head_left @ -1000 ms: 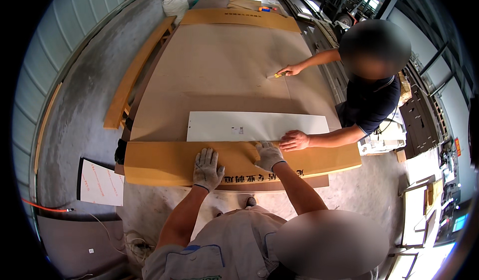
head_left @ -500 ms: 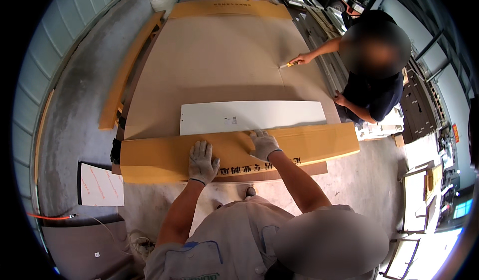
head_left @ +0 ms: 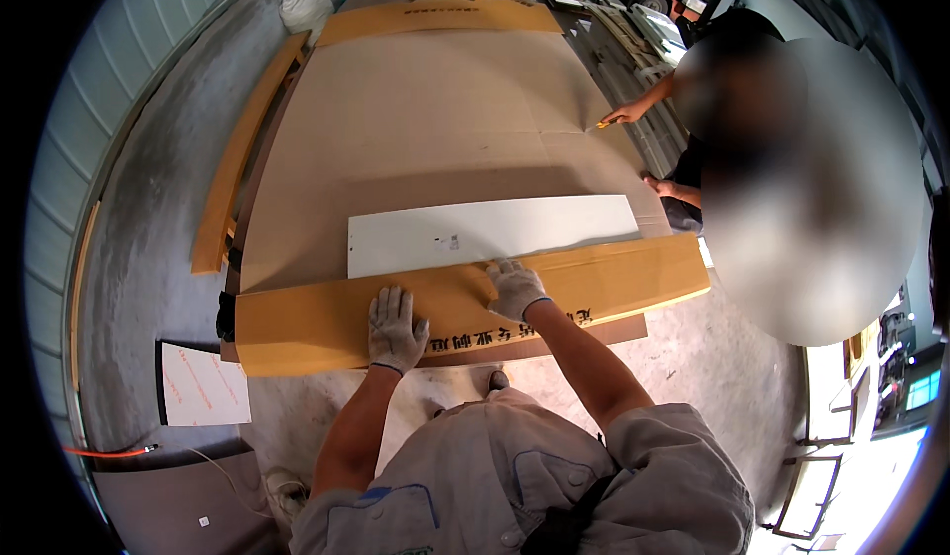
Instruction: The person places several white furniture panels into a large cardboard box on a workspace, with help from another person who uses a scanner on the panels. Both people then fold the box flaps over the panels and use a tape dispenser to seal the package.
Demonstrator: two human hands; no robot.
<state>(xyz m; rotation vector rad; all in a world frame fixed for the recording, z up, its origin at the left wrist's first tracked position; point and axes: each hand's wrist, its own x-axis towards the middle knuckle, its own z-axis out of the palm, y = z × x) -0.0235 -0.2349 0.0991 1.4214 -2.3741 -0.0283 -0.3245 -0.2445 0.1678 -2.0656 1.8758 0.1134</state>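
My left hand (head_left: 398, 331), in a pale work glove, lies flat with fingers spread on a folded strip of cardboard (head_left: 614, 270) along the table's near side. Also gloved, my right hand (head_left: 516, 291) rests on the same strip further right, its fingers extended toward the upper edge. Neither hand grips anything. Just beyond the strip, and partly covered by it, a long white panel (head_left: 554, 221) lies on a large brown cardboard sheet (head_left: 435, 90). Across at the right, a co-worker's hand holds a small yellow-handled knife (head_left: 600, 126) against the sheet near its right edge.
An orange-brown beam (head_left: 237, 169) runs along the left side of the table. On the floor at left lie a white board (head_left: 203, 385) and an orange hose (head_left: 109, 452). Long boards (head_left: 633, 100) are stacked beyond the right edge. A white sack (head_left: 305, 7) stands far left.
The co-worker's knife has moved right, toward the sheet's edge, and a line trails behind it. My hands stay on the cardboard strip. The whole view has shifted slightly.
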